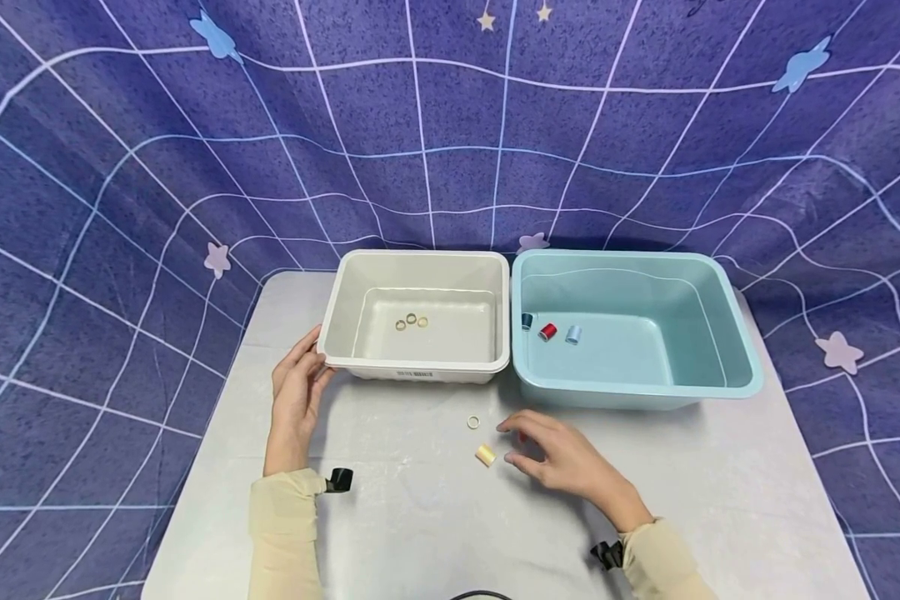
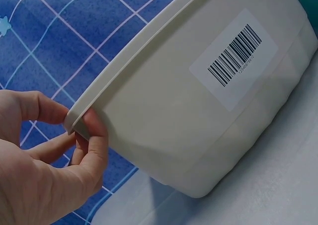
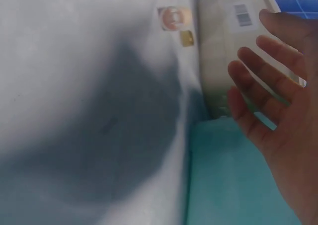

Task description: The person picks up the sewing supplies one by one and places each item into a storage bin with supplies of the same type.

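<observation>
My left hand (image 1: pixel 297 392) pinches the front left rim corner of the pale grey bin (image 1: pixel 412 367), with thumb and fingers around its lip in the left wrist view. Three small rings (image 1: pixel 411 318) lie inside that bin. Over the table, my right hand (image 1: pixel 562 454) is spread with loosely bent fingers and holds nothing visible. Left of its fingertips lie a yellow thread spool (image 1: pixel 485 454) and a pale ring (image 1: pixel 473 422), neither touched. A small red patch (image 1: pixel 522 436) shows between thumb and fingers, mostly hidden. Two small blurred items appear in the right wrist view.
A light teal bin (image 1: pixel 637 390) stands against the grey bin's right side. Inside it are a dark spool (image 1: pixel 527 322), a red spool (image 1: pixel 547 332) and a light blue spool (image 1: pixel 573 335). A purple patterned curtain (image 1: pixel 450 125) hangs behind the white-covered table (image 1: pixel 405 517).
</observation>
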A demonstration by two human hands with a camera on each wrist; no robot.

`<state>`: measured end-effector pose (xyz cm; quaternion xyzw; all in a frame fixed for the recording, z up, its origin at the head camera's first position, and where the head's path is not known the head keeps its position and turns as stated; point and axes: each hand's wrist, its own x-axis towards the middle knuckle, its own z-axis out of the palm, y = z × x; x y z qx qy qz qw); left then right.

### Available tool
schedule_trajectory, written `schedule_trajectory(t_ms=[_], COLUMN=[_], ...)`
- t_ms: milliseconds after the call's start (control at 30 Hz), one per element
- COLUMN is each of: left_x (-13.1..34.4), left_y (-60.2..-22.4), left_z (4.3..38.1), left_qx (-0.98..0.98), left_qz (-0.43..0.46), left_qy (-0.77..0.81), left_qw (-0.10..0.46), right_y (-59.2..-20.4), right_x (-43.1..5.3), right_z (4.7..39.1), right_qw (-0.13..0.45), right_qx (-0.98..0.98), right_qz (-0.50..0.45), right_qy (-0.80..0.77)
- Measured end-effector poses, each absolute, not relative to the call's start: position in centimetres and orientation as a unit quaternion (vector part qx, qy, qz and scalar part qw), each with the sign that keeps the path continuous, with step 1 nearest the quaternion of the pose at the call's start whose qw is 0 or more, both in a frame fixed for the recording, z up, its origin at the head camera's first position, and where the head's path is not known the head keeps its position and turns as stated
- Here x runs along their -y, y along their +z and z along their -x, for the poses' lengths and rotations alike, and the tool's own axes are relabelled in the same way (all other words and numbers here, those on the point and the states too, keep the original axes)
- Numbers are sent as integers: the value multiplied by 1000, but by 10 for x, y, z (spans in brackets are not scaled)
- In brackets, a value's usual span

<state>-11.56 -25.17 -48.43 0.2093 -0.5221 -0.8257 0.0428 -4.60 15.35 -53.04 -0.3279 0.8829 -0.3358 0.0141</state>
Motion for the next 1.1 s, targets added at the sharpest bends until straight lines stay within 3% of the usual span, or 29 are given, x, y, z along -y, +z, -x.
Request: schedule_trajectory(t_ms=[400,1100], left_x=[251,251], left_y=[-484,-486], left_z=[115,115], left_qx=[523,522], left_qz=[-209,-209], left_qy=[-825,-826], left_qw=[43,45], right_y=[-548,-567], right_x=[-137,-122], right_z=[48,49], right_qw=[5,15], right_qx=[-923,-917], right_qz=[313,331], right_qy=[-225,-221])
